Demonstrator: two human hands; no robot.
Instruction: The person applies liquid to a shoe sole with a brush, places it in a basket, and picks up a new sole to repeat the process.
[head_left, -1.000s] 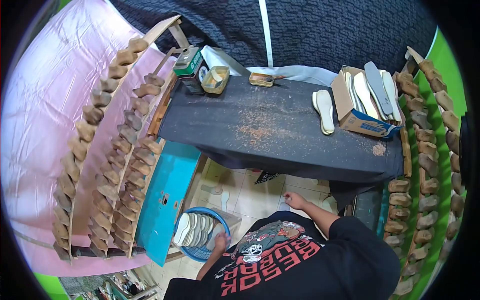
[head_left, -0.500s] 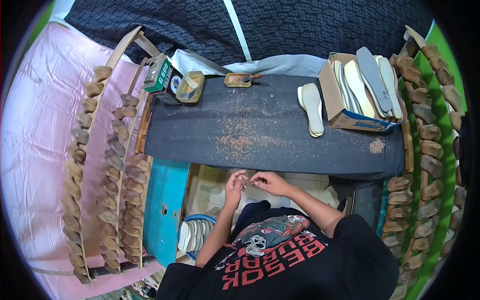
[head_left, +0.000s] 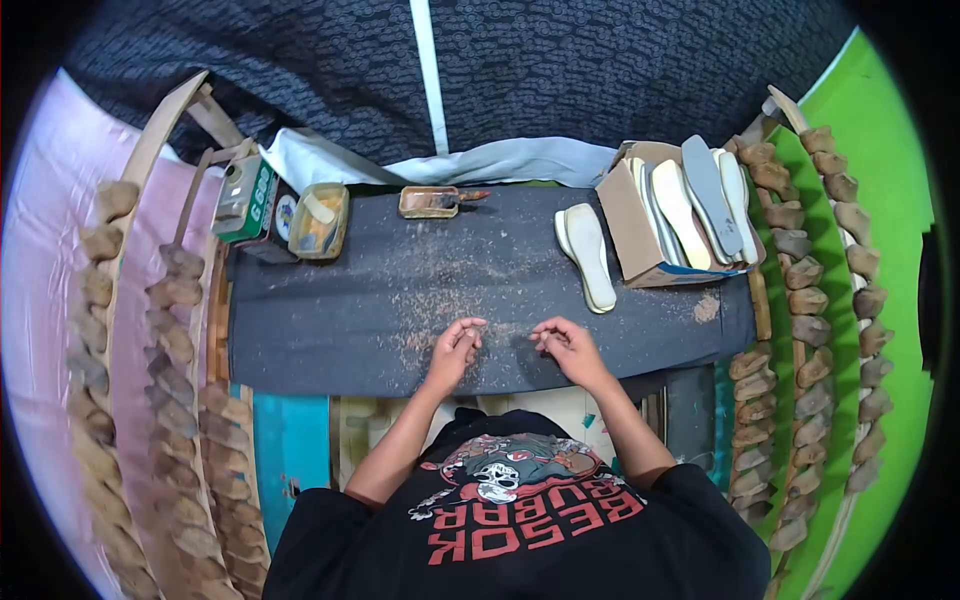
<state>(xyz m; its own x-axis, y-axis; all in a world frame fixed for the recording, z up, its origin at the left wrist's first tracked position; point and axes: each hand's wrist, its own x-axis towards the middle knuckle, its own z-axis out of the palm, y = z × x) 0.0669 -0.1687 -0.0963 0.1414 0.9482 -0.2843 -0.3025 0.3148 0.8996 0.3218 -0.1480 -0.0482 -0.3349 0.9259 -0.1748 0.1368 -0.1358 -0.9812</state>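
Observation:
My left hand (head_left: 458, 346) is above the front part of the dark cloth-covered table (head_left: 480, 290), beside the scattered brown shavings (head_left: 425, 312). Its fingers are loosely bent and apart, with nothing visible in them. To its right, separated by a gap, my right hand (head_left: 568, 348) hovers over the cloth, fingers half curled toward the left hand. I see nothing held there, though its palm is hidden. Beyond the right hand lies a small stack of pale insoles (head_left: 587, 255).
At the back right, a cardboard box (head_left: 640, 245) holds several upright insoles. A green can (head_left: 243, 200), a yellowish tub (head_left: 320, 220) and a small tray (head_left: 428, 202) with a brush (head_left: 474, 195) stand along the back. Racks of wooden shoe lasts (head_left: 172, 350) flank both sides.
My hands have moved from below the table's front edge up over the cloth and farther apart. Dark bits visible at my right fingers earlier no longer show. The camera view has shifted.

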